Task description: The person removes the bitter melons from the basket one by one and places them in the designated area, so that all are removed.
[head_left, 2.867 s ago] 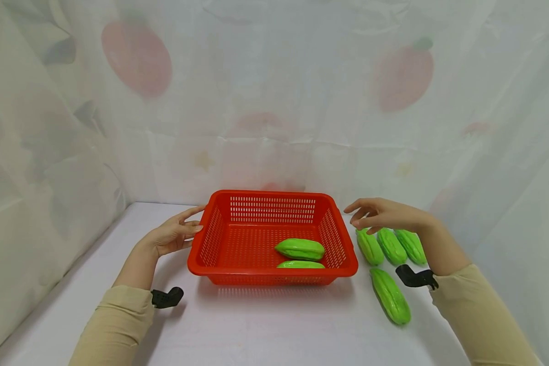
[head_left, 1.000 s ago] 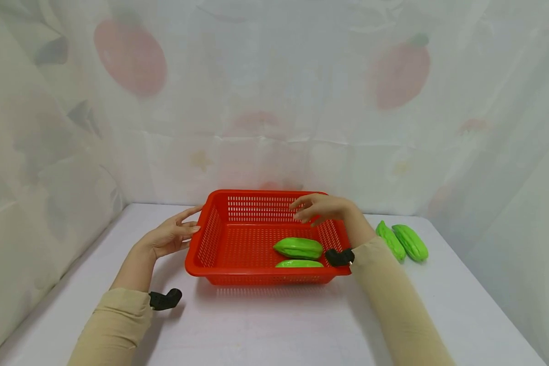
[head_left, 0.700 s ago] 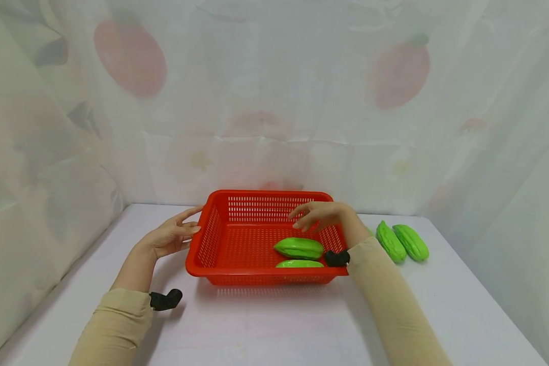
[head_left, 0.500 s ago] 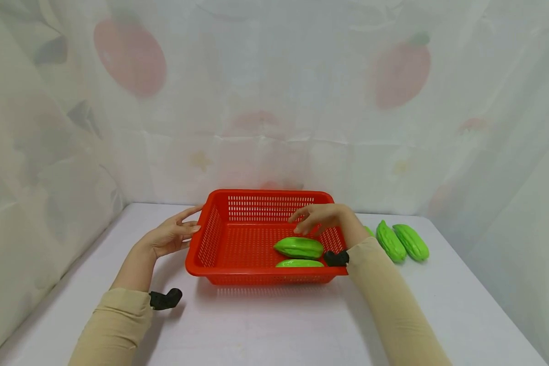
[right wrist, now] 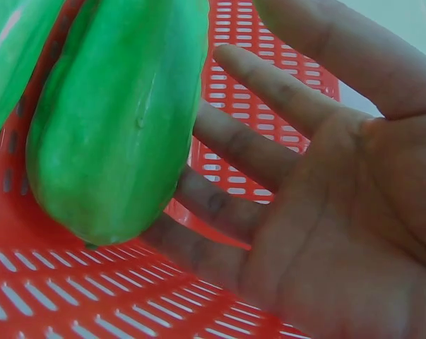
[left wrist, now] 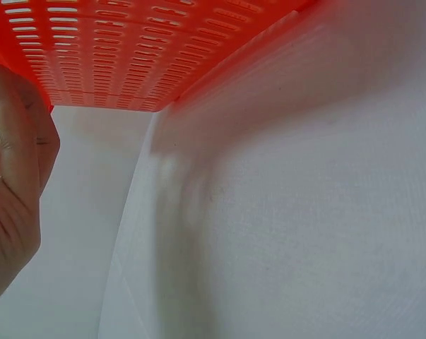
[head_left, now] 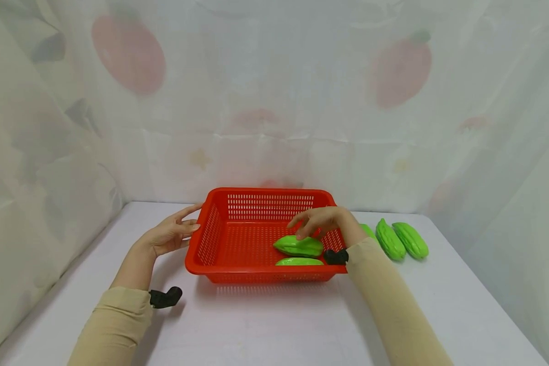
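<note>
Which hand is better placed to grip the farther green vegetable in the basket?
Probably the right hand: its fingers are beside that green vegetable, inside the red basket, while the left hand is outside, at the basket's left rim.

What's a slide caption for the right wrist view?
Right hand, fingers spread beside a glossy green oblong fruit inside a perforated red plastic basket.

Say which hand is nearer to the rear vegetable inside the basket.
Right. The right hand is beside the rear vegetable; the left hand is at the basket's left rim.

The right hand (head_left: 321, 218) has lowered into the red basket (head_left: 256, 270).
</note>
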Demonstrator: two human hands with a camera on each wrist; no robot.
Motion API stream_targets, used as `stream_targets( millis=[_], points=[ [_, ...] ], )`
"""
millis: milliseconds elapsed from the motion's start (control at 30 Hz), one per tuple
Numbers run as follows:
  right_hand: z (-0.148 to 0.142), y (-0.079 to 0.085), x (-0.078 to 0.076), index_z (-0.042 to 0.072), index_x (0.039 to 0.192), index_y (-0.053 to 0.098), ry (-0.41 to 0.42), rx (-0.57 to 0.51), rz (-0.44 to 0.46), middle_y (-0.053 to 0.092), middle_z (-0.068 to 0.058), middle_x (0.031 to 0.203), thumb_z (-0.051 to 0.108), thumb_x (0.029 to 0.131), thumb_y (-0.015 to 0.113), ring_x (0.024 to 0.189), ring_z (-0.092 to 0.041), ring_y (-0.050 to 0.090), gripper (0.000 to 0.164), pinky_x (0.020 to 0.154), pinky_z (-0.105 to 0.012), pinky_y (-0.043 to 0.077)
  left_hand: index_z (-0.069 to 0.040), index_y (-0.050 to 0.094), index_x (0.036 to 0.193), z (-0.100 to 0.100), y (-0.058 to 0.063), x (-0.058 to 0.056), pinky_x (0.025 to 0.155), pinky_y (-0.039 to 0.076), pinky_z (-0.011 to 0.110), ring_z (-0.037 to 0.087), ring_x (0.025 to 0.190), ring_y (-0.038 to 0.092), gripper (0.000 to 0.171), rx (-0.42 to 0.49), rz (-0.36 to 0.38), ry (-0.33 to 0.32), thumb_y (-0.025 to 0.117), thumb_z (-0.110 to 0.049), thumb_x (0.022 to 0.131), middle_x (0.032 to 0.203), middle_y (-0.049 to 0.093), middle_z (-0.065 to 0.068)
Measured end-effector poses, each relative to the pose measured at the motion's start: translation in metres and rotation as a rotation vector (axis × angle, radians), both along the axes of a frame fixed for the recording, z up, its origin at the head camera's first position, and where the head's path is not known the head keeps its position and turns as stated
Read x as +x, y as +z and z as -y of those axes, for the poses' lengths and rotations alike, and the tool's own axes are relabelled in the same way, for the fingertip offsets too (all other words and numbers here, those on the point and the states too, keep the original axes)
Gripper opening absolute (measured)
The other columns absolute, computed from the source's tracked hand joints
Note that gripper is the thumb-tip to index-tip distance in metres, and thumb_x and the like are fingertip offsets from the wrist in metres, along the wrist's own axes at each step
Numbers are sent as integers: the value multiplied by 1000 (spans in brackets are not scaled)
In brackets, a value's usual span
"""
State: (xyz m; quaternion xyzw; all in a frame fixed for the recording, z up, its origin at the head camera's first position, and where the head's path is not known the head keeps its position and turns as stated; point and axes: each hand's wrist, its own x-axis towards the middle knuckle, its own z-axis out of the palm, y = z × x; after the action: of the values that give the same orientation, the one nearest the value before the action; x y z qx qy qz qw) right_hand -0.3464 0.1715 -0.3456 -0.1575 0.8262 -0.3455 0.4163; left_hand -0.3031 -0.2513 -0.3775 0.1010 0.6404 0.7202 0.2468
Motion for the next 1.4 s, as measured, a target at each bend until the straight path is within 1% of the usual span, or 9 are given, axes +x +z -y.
stream_targets(
  millis=[233, 467, 600, 700, 833, 933, 1000, 1233, 1400],
  points=[
    [4, -1, 2, 19, 144, 49, 21, 7, 12, 55, -5, 137, 22, 89, 71, 128, -20, 49, 60, 105, -44, 46, -19, 10, 159, 0, 1, 1, 81, 59, 27, 8, 89, 67, 76, -9, 2, 9, 55, -7, 99, 104, 66, -6],
    [5, -3, 2, 29, 137, 55, 71, 44, 8, 53, -6, 136, 16, 86, 73, 128, -22, 48, 56, 101, -41, 50, -20, 11, 159, 1, 2, 2, 82, 59, 27, 8, 90, 67, 75, -8, 8, 15, 54, -7, 99, 105, 66, -6],
    [5, -3, 2, 27, 139, 53, 85, 38, 31, 51, -9, 137, 7, 87, 70, 126, -23, 48, 58, 99, -40, 52, -20, 11, 159, 1, 2, 3, 82, 59, 27, 9, 90, 67, 76, -5, 11, 14, 55, -8, 99, 106, 66, -6],
    [5, -2, 3, 27, 140, 53, 92, 31, 38, 48, -9, 140, 3, 88, 68, 128, -23, 47, 59, 99, -40, 53, -20, 10, 159, 1, 1, 2, 82, 59, 27, 9, 91, 68, 77, -5, 6, 10, 56, -9, 99, 106, 66, -6],
    [6, -1, 5, 28, 141, 53, 84, 22, 52, 42, -9, 149, 2, 88, 67, 135, -25, 40, 60, 100, -40, 53, -19, 10, 159, 2, 0, 2, 81, 59, 27, 8, 90, 68, 77, 0, 3, 7, 55, -8, 99, 105, 67, -6],
    [6, -1, 5, 28, 141, 53, 78, 17, 55, 39, -10, 152, 2, 88, 66, 138, -26, 37, 60, 99, -40, 54, -19, 10, 159, 2, 0, 1, 81, 59, 27, 8, 90, 68, 76, 5, 2, 6, 54, -7, 99, 104, 67, -6],
    [6, -2, 5, 27, 141, 53, 75, 14, 54, 40, -10, 151, 1, 89, 66, 137, -25, 38, 60, 98, -39, 54, -19, 10, 159, 3, 0, 1, 82, 59, 27, 9, 90, 68, 75, 9, 1, 4, 54, -7, 99, 105, 67, -6],
    [7, -3, 3, 26, 141, 53, 69, 28, 35, 51, -8, 140, -1, 88, 63, 126, -24, 49, 60, 93, -39, 56, -20, 11, 159, 2, 0, 2, 81, 58, 26, 8, 90, 67, 74, 2, 2, 10, 54, -8, 100, 105, 66, -6],
    [8, -3, 4, 25, 141, 53, 78, 40, 51, 46, -11, 144, -1, 86, 68, 127, -24, 46, 62, 91, -36, 57, -21, 12, 159, 2, 0, 2, 81, 58, 26, 8, 90, 67, 75, -7, 6, 18, 55, -9, 99, 105, 66, -6]
  ],
)
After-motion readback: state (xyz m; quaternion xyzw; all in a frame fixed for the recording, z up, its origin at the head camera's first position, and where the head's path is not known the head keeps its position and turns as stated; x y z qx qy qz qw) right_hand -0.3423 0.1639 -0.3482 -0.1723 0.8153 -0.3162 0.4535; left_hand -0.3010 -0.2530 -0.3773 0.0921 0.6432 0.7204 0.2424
